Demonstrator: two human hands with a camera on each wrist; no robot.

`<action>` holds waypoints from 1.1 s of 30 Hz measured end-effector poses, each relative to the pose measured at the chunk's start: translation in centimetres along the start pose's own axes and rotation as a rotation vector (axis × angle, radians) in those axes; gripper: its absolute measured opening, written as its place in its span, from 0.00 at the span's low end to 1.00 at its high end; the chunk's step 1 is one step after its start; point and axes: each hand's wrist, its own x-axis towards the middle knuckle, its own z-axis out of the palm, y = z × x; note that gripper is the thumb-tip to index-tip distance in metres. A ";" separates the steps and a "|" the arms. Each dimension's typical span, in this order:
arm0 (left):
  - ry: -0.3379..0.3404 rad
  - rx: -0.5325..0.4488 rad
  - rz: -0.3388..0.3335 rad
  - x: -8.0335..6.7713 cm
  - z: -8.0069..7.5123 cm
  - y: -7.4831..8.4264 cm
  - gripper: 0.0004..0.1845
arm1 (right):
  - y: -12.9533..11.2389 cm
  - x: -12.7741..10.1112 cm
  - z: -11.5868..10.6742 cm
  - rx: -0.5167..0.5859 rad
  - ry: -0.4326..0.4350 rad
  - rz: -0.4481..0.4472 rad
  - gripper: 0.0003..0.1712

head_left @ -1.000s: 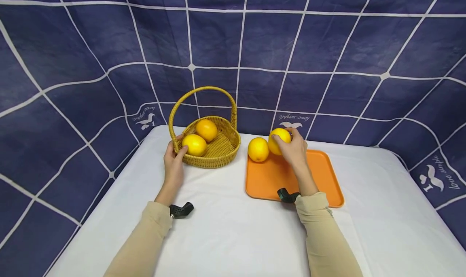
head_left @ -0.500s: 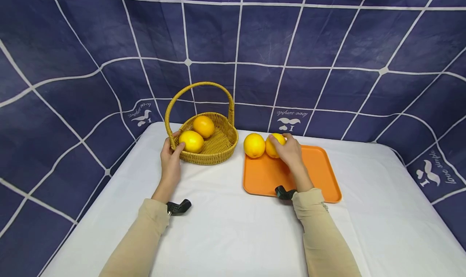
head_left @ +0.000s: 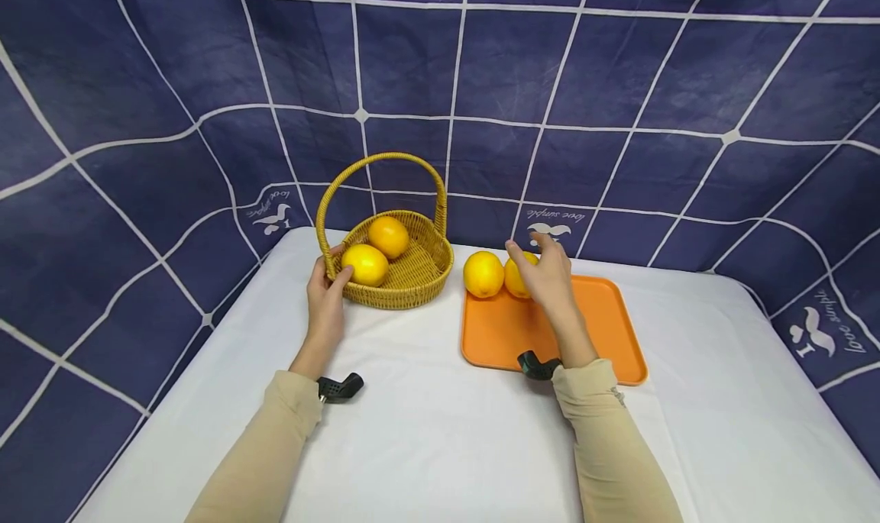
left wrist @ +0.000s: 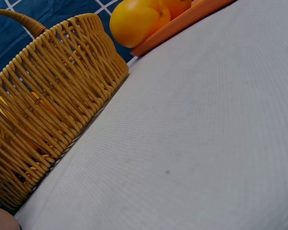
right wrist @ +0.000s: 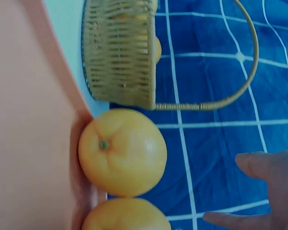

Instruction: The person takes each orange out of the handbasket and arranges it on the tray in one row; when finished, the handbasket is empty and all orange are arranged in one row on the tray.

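Two oranges (right wrist: pixel 122 152) on tray (right wrist: pixel 29 143) edge, basket (right wrist: pixel 119 52) beyond — fingertips (right wrist: pixel 259 165) spread

The right hand (head_left: pixel 550 277) has let go of the orange (head_left: pixel 516 276), fingers spread.

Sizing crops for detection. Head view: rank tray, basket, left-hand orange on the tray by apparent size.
1. Orange tray, widest footprint.
2. Wicker basket, close behind if its handle counts.
3. Left orange on the tray, far smaller.

basket (head_left: pixel 406 279) left of tray (head_left: pixel 605 332), two oranges (head_left: pixel 483 274) on tray.
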 end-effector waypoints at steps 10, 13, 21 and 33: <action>-0.005 -0.054 -0.012 0.4 0.2 0.2 0.26 | -2.6 -1.1 2.9 0.028 0.009 -0.133 0.35; -0.007 -0.068 -0.024 0.2 0.3 0.5 0.26 | -3.7 -1.3 4.3 0.031 -0.033 -0.173 0.35; -0.005 -0.050 -0.040 -1.0 0.3 2.5 0.27 | -7.3 -1.1 8.0 0.046 -0.139 -0.246 0.34; -0.002 -0.076 -0.021 -0.1 0.0 0.4 0.26 | -10.9 0.0 13.8 0.162 -0.298 -0.266 0.27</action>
